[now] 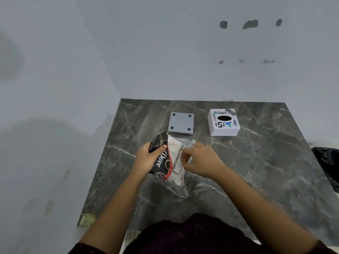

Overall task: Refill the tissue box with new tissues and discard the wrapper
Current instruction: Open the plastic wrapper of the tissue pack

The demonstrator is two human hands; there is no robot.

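A black, red and white tissue pack [169,159] in a clear plastic wrapper is held tilted over the middle of the dark marble table [256,162]. My left hand [146,158] grips its black left side. My right hand [200,160] pinches the wrapper on the pack's white right side, with a bit of white tissue showing above the fingers. Beyond the pack, the white tissue box cover [224,122] with stickers and an oval hole stands at the back right. Its grey base plate [181,123] lies upside down, feet up, to the left of the cover.
A black plastic bag [328,165] hangs past the table's right edge. White walls close in the table at the back and left. A worn sticker [87,219] marks the table's front left corner.
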